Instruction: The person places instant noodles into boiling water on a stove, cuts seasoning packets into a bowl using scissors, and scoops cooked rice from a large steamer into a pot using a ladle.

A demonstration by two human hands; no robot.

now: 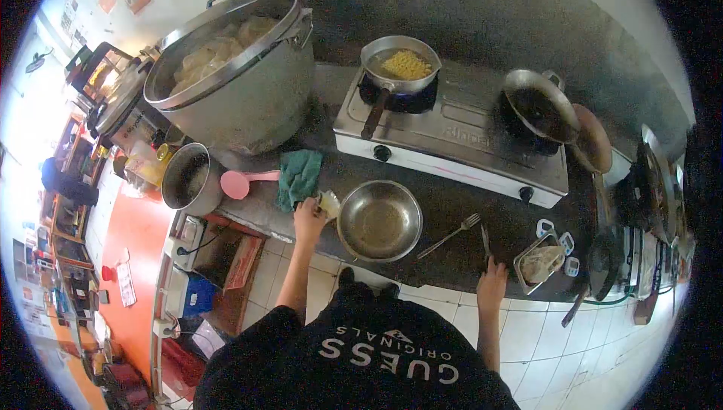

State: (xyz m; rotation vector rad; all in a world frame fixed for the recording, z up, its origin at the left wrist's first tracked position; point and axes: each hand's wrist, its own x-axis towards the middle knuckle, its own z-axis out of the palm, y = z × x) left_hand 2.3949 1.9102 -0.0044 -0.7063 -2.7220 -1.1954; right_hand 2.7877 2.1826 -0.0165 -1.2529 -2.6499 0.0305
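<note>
My left hand [307, 222] is at the counter's near side, its fingers closed on a small pale-yellow packet [329, 204]. Just above that hand lies a crumpled green cloth [299, 176], with a pink ladle-like scoop [236, 184] beside it. An empty-looking steel bowl [379, 221] stands right of the packet. My right hand [492, 282], at the counter's front edge, is closed around the lower end of a slim dark utensil [486, 242]; its exact kind is unclear. A fork [449, 235] lies between the bowl and this hand.
On a two-burner gas stove [463, 135], a saucepan [373, 52] holds yellow noodles [407, 65]; a frying pan [538, 101] is on the right burner. A huge pot [260, 109] and a smaller pot [190, 176] stand left. A metal tray [527, 259] and several timers [566, 243] lie right.
</note>
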